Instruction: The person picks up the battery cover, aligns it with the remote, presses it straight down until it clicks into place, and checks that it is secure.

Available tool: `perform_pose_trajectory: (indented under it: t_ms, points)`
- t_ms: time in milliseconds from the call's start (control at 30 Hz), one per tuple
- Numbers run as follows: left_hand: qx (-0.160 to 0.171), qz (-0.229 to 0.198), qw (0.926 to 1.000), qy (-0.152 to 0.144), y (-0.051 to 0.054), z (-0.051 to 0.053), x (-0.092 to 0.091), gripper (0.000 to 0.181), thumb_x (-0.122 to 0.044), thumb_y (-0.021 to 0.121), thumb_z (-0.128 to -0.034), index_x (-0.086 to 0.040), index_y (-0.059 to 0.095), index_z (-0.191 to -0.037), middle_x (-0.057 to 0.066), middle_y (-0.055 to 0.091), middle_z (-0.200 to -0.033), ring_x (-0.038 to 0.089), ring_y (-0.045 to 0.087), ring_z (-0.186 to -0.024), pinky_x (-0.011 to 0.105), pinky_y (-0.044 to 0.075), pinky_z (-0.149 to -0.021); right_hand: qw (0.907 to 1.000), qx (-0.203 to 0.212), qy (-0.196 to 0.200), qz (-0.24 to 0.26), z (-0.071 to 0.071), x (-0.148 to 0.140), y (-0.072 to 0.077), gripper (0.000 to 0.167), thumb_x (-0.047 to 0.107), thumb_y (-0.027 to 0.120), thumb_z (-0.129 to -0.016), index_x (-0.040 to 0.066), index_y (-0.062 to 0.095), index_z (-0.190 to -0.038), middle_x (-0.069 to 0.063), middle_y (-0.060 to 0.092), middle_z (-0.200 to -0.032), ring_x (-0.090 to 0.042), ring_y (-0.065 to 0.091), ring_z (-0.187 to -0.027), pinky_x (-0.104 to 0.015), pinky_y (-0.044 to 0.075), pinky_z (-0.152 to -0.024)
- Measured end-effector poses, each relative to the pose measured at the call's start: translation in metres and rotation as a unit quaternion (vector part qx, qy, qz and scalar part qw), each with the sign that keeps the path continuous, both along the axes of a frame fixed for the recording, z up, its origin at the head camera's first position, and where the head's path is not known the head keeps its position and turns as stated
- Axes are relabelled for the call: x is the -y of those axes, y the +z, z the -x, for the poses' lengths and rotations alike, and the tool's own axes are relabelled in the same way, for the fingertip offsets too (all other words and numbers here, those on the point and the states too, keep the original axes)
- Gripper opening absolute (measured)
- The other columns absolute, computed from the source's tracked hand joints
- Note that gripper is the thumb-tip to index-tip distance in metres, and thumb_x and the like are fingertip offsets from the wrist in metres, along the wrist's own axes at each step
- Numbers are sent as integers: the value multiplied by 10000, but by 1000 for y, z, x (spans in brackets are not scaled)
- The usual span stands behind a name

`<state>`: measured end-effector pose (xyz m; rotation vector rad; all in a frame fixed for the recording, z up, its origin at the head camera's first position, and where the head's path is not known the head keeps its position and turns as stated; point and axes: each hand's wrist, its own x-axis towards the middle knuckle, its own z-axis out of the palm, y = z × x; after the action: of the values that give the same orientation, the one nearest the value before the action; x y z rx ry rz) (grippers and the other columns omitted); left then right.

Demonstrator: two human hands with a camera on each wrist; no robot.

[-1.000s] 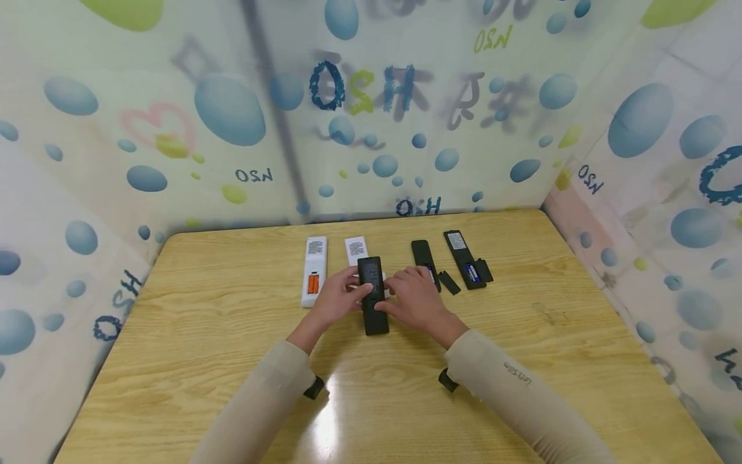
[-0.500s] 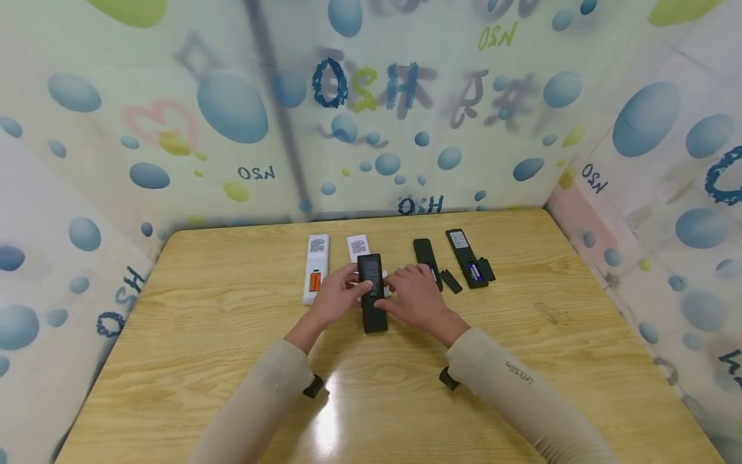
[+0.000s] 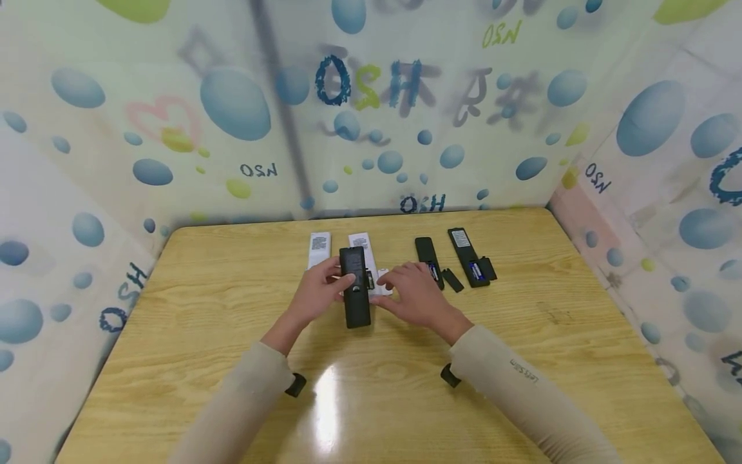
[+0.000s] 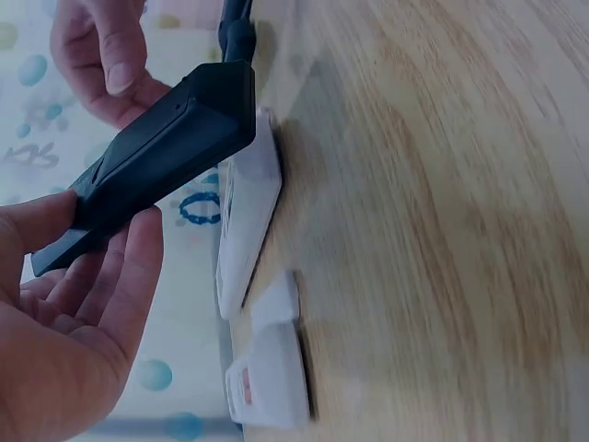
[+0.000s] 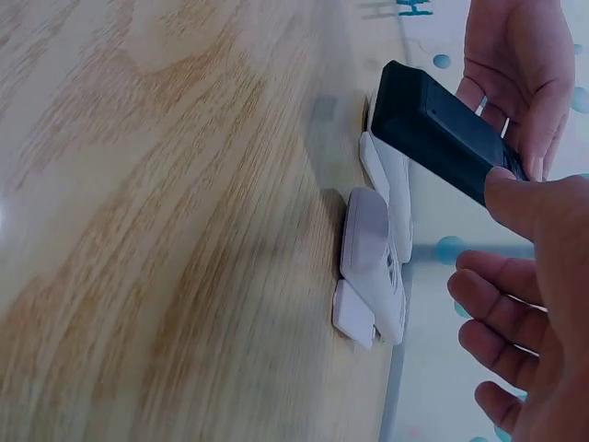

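Note:
My left hand [image 3: 313, 293] holds a black remote control [image 3: 355, 299] above the table, back side up, with the thumb on top and fingers beneath. In the left wrist view the remote [image 4: 156, 152] slants upward from between thumb and fingers. My right hand [image 3: 417, 293] hovers just right of it, fingers loosely bent and holding nothing. In the right wrist view its thumb [image 5: 515, 203] overlaps the remote's image, while the other fingers are spread below. Behind the black remote lies a white remote [image 3: 361, 240] with an uncovered battery compartment and a white cover [image 3: 384, 283] beside it.
Another white remote [image 3: 319, 247] lies further left, partly hidden by the left hand. To the right are two black remotes, one [image 3: 425, 248] with a loose cover [image 3: 452, 280] and one [image 3: 464, 248] with a cover [image 3: 488, 268], on the wooden table [image 3: 498, 374].
The left hand has shifted left with the black remote, away from the right hand. More of the white remote behind it now shows. The right hand has stayed nearly in place, its thumb off the remote.

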<state>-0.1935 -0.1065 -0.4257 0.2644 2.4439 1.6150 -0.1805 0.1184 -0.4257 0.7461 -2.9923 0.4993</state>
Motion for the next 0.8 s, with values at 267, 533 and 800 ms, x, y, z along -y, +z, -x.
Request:
perform_pose_trajectory:
  t_ms: [267,533,800]
  points:
    - [119,147,9994,302,4,0,30,486,-285,607,-973,-111,480,-1409,206,643,-1240,287,646,-1015,393,599,-751,9997,181,135,-133,1,7,-1,402,501,604,-928,201,680,-1185,38,690,-1055,-204,565,-1071,-474,352,-1064]
    - [92,210,9984,517,5,0,56,547,-281,586,-985,-66,411,-1457,251,607,-1281,339,628,-1071,406,599,-760,9993,230,119,-255,0,16,-4,395,521,603,-921,230,676,-1179,60,684,-1045,-198,553,-1105,-477,338,-1055]
    - [209,248,9963,801,5,1,81,631,-352,555,-993,-55,316,-1496,265,560,-1345,341,607,-1108,424,588,-797,9991,274,271,-175,-1,30,-8,347,459,638,-918,225,681,-1171,72,689,-1059,-177,560,-1089,-449,330,-1083]
